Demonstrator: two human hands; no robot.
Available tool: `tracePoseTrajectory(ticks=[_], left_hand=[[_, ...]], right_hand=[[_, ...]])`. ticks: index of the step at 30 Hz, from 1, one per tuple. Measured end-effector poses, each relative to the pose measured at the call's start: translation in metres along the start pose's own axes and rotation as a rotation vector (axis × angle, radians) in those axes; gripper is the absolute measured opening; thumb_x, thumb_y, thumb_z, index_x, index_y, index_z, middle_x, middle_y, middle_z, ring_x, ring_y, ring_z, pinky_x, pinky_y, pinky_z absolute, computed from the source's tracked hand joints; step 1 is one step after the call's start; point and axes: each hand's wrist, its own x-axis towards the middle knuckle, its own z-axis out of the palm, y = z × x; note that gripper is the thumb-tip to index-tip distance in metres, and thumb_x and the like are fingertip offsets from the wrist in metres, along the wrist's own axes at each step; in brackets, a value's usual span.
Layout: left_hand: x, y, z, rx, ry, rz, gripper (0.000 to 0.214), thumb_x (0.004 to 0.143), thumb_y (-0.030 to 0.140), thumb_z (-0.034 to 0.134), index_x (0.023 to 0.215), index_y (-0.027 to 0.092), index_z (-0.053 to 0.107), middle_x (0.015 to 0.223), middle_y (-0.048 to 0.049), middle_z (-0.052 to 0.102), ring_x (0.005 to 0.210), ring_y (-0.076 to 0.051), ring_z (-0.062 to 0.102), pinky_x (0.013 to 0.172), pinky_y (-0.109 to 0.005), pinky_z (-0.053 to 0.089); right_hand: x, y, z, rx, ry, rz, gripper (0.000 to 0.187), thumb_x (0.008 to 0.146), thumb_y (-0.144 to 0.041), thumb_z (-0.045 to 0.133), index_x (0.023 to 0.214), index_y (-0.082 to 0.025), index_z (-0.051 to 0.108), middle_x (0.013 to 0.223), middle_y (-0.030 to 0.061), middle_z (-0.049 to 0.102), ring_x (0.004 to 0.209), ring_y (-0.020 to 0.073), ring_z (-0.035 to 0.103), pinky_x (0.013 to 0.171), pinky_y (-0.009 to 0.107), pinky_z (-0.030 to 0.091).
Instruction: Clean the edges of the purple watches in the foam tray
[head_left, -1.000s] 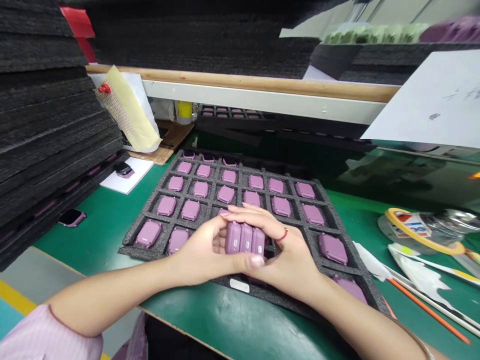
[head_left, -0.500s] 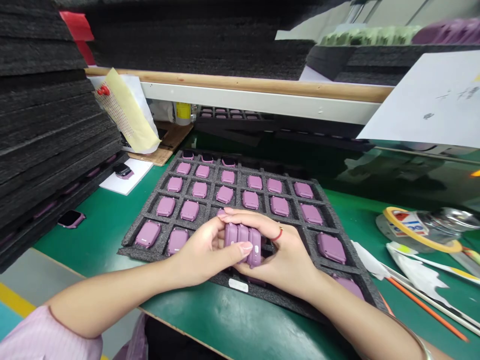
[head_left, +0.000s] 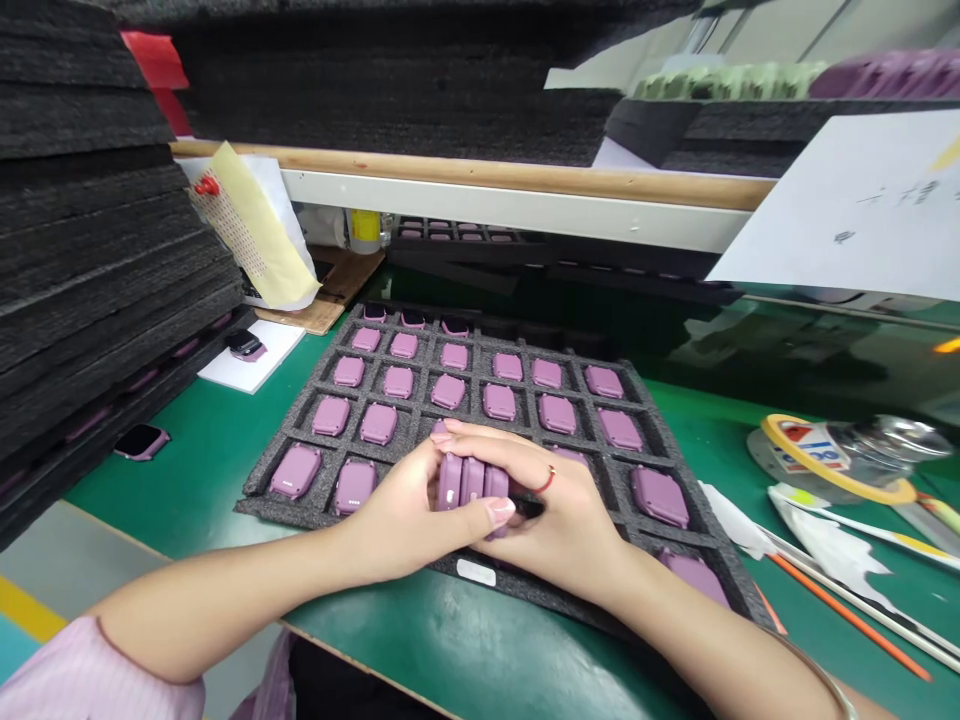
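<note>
Between my two hands is a small stack of purple watch cases (head_left: 472, 482), standing on edge side by side. My left hand (head_left: 409, 505) wraps them from the left, its thumb lying across their near sides. My right hand (head_left: 566, 505) closes round them from the right, fingers over the top; a thin red ring is on one finger. Both hands are above the front middle of a black foam tray (head_left: 255, 495). Its compartments hold more purple watch cases, such as one at the front left (head_left: 295, 471). My hands hide the tray's front middle compartments.
At left rise stacked black foam trays (head_left: 112, 230); a watch (head_left: 142, 441) lies before them and another (head_left: 245, 345) on a white pad (head_left: 270, 355). At right are a jar with a metal top (head_left: 832, 455) and thin sticks (head_left: 855, 620). A shelf edge (head_left: 480, 178) crosses overhead.
The held watch cases have shifted slightly left and turned in my hands. My left thumb reaches a little farther right across them. Both hands keep their hold.
</note>
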Motion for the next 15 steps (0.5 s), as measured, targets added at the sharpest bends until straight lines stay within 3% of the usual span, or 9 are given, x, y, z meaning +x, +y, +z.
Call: tracePoseTrajectory(ticks=[3, 5, 9, 10, 12, 13, 15], left_hand=[[0.003, -0.001, -0.001, -0.046, -0.023, 0.004, 0.069, 0.062, 0.026, 0.091, 0.119, 0.019, 0.054, 0.115, -0.0090, 0.068, 0.112, -0.031, 0.067, 0.092, -0.043, 0.059], [0.005, -0.001, -0.002, -0.040, 0.004, -0.019, 0.075, 0.056, 0.023, 0.094, 0.118, 0.019, 0.053, 0.111, -0.0079, 0.069, 0.106, -0.030, 0.070, 0.089, -0.042, 0.060], [0.007, 0.000, -0.005, -0.014, 0.019, -0.090, 0.071, 0.063, 0.026, 0.092, 0.122, 0.021, 0.052, 0.107, -0.0059, 0.072, 0.101, -0.027, 0.073, 0.090, -0.042, 0.060], [0.006, 0.000, -0.005, -0.015, 0.008, -0.104, 0.074, 0.065, 0.027, 0.091, 0.126, 0.023, 0.050, 0.105, -0.0053, 0.073, 0.099, -0.027, 0.073, 0.090, -0.042, 0.060], [0.005, 0.001, -0.006, 0.016, -0.019, -0.152, 0.078, 0.070, 0.027, 0.088, 0.135, 0.027, 0.044, 0.105, -0.0044, 0.074, 0.097, -0.025, 0.074, 0.091, -0.041, 0.059], [0.004, 0.001, -0.006, 0.035, -0.031, -0.175, 0.077, 0.072, 0.027, 0.087, 0.135, 0.028, 0.044, 0.106, -0.0044, 0.074, 0.095, -0.024, 0.074, 0.091, -0.041, 0.058], [0.003, 0.001, -0.006, 0.067, -0.041, -0.207, 0.068, 0.073, 0.027, 0.085, 0.130, 0.027, 0.048, 0.110, -0.0059, 0.074, 0.094, -0.024, 0.075, 0.092, -0.041, 0.058]], right_hand=[[0.000, 0.001, 0.003, 0.081, 0.001, 0.090, 0.053, 0.074, -0.022, 0.082, 0.124, -0.026, 0.066, 0.124, 0.0067, 0.074, 0.123, 0.0276, 0.067, 0.106, 0.044, 0.055], [0.000, -0.003, 0.002, 0.083, -0.043, 0.123, 0.060, 0.072, -0.021, 0.082, 0.129, -0.027, 0.064, 0.129, 0.0073, 0.071, 0.129, 0.0276, 0.062, 0.110, 0.045, 0.051], [0.000, -0.021, -0.024, 0.024, -0.186, 0.194, 0.099, 0.067, -0.038, 0.089, 0.153, -0.028, 0.040, 0.152, 0.0119, 0.052, 0.141, 0.0292, 0.050, 0.115, 0.046, 0.044], [-0.001, -0.026, -0.036, 0.005, -0.188, 0.231, 0.099, 0.070, -0.045, 0.087, 0.154, -0.028, 0.038, 0.153, 0.0116, 0.051, 0.140, 0.0291, 0.051, 0.114, 0.045, 0.045], [-0.008, -0.031, -0.067, -0.119, -0.121, 0.350, 0.067, 0.088, -0.050, 0.069, 0.148, -0.028, 0.048, 0.143, 0.0089, 0.062, 0.129, 0.0277, 0.061, 0.106, 0.043, 0.051], [-0.014, -0.030, -0.083, -0.257, -0.074, 0.445, 0.048, 0.097, -0.047, 0.056, 0.140, -0.027, 0.056, 0.131, 0.0077, 0.070, 0.119, 0.0267, 0.068, 0.100, 0.042, 0.054], [-0.031, -0.026, -0.112, -0.683, -0.043, 0.686, 0.034, 0.101, -0.038, 0.044, 0.113, -0.024, 0.072, 0.098, 0.0073, 0.079, 0.091, 0.0261, 0.075, 0.081, 0.038, 0.057]])
